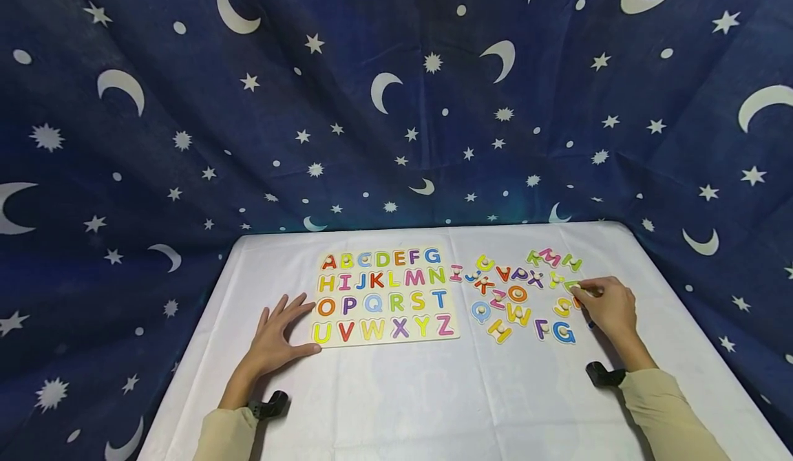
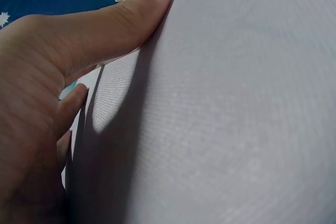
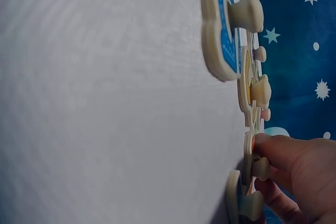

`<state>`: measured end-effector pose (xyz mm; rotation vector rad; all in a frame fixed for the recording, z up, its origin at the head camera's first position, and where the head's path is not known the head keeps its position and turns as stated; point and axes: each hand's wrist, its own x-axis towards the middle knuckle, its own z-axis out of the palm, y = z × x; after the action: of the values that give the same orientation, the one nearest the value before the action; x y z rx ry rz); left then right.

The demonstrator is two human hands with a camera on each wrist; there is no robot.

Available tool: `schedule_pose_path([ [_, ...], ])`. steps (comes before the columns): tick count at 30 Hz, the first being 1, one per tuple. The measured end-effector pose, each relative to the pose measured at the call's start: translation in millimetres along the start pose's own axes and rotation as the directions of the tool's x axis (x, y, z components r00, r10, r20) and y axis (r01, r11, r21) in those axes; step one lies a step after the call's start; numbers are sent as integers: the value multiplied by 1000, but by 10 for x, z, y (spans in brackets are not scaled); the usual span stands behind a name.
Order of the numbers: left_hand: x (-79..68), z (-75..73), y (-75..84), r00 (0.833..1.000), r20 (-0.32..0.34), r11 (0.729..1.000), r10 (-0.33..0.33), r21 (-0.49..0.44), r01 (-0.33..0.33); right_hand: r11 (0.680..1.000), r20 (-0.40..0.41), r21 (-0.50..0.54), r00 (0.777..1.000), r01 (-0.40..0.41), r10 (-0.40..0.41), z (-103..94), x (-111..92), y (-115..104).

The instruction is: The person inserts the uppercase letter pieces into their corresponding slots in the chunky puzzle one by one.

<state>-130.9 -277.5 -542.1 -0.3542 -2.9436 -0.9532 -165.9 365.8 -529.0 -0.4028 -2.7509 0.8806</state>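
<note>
A pale wooden alphabet board [image 1: 390, 346] lies left of centre, with colourful letters in rows; the A [image 1: 329, 262], B and C at its top left carry knobs. My left hand [image 1: 275, 337] is spread at the board's left side. Its thumb [image 2: 126, 19] touches the board's edge in the left wrist view. At the right of the loose letters, my right hand [image 1: 610, 306] pinches a green letter piece [image 1: 571, 285] by its fingertips; its knob is hidden. An orange knobbed piece [image 3: 249, 158] stands in front of those fingers in the right wrist view.
Several loose knobbed letters, among them a blue G [image 1: 564, 333], a purple F [image 1: 542, 329], an orange O [image 1: 517, 294] and a yellow H [image 1: 499, 331], lie right of the board. A white cloth [image 1: 403, 406] covers the table. Behind hangs a starry blue curtain [image 1: 347, 199].
</note>
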Motion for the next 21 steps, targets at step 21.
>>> schedule_pose_path([
  [21,-17,14,-31,1000,3,1000,-22,0,22,969,-29,89,973,229,-227,-204,203,-662],
])
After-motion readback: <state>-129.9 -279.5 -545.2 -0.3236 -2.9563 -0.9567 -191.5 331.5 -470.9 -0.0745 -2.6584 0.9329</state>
